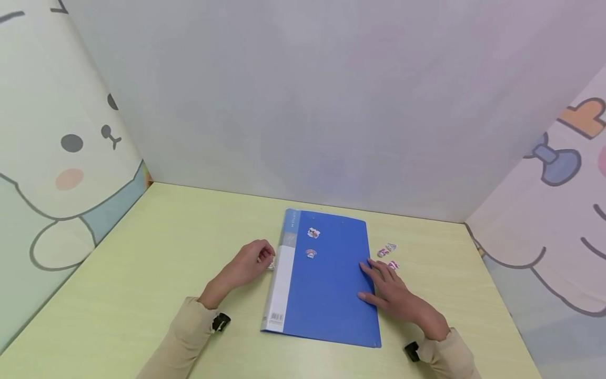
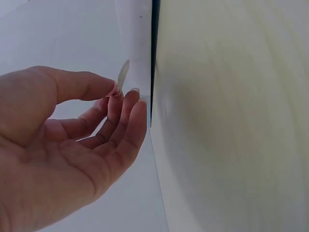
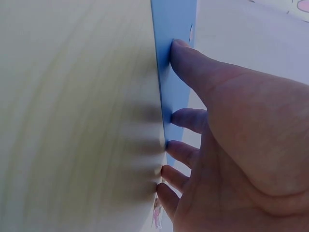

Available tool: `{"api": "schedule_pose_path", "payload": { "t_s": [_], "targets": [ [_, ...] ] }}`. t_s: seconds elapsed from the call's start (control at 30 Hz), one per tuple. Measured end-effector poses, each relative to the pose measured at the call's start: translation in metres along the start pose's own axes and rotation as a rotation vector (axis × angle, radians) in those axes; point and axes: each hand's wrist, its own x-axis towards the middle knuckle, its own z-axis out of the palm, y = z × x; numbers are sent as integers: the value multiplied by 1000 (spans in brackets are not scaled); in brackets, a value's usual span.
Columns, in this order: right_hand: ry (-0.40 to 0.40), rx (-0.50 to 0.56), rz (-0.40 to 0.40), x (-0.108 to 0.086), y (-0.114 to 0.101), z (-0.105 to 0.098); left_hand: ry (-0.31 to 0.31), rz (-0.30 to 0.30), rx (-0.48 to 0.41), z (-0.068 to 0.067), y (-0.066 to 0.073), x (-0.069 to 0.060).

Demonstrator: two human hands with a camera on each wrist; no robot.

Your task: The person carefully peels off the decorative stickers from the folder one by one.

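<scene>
Head view: left hand [image 1: 249, 262] pinches 1 sticker [image 2: 124, 74] beside the folder [image 1: 326, 295]; spread right hand [image 1: 395, 296] touches the folder.

The left hand's [image 2: 82, 150] fingertips hide a sticker's [image 2: 124, 72] held end. Print [image 1: 292, 218] on the folder [image 1: 329, 295], right of these fingers, is too small to read.

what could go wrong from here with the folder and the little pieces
The thin piece may slip, since the left hand pinches it only at one end. The loose cutouts lie close to the right hand, so a sideways sweep might scatter them. The blue folder might shift if the right hand lifts off its edge.
</scene>
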Motion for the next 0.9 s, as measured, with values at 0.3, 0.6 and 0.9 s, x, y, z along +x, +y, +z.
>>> {"api": "schedule_pose_path", "payload": {
  "t_s": [0.3,0.6,0.9],
  "targets": [
    [0,1,-2,0,0,0,-21,-29,23,-6,-10,-7],
    [13,24,-5,-1,0,1,-64,-33,52,-13,-17,-11],
    [57,3,-53,-1,16,14,-83,-81,41,-19,-12,-14]
  ]
}}
